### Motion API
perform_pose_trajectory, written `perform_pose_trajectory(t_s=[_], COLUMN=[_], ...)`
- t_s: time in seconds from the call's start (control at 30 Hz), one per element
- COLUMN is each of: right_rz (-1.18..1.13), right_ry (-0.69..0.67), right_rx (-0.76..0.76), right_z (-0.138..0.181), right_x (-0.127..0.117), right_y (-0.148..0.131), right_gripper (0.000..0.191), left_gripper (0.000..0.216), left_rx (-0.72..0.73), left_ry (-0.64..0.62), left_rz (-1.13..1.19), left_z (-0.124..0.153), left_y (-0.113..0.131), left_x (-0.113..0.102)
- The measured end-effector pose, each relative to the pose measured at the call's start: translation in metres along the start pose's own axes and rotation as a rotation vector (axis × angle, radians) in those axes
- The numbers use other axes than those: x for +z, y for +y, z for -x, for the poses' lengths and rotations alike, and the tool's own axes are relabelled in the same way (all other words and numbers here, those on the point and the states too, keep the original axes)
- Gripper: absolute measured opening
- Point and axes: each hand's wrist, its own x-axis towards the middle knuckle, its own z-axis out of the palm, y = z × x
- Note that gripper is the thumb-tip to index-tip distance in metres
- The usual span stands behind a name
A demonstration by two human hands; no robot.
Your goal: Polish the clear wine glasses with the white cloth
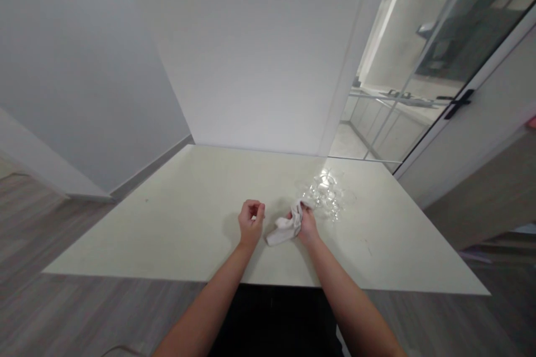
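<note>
Pale table [167, 223] below the hands [250, 224] adjoins a white wall [259, 67].

The cloth [285, 228] looked like soft fabric to me, matt and full of creases. The clear pieces [327, 192] were smooth and glinting, glass or plastic, I couldn't tell which. The bench [167, 217] had a smooth top with a faint sheen. The wall [259, 67] looked matt, the floor [33, 228] showed wood grain, the door panes [464, 33] were glassy, and the door handle [459, 104] looked like dark metal.
</note>
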Motion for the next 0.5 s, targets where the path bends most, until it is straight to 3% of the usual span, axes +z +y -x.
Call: perform_pose_trajectory(t_s=[0.07,0.17,0.3,0.43,0.5], right_rz=[0.103,0.296,0.462,0.463,0.426], right_ry=[-0.067,-0.229,-0.505,-0.543,-0.541], right_rx=[0.036,-0.037,-0.1,-0.03,0.08], right_z=[0.003,0.009,0.016,0.019,0.021], right_x=[-0.001,0.003,0.008,0.005,0.002], right_y=[0.005,0.015,0.015,0.01,0.009], right_gripper=[0.038,0.028,0.022,0.025,0.028], left_gripper=[0.02,0.021,0.044,0.052,0.055], left_rx=[-0.018,-0.024,-0.087,-0.277,-0.382], left_ry=[-0.017,-0.078,-0.225,-0.339,-0.417], left_rz=[-0.007,0.0,0.135,0.293,0.417], left_z=[-0.001,-0.001,-0.004,-0.008,-0.009], left_y=[-0.002,-0.003,-0.005,-0.006,-0.006], left_x=[0.0,0.001,0.005,0.005,0.004])
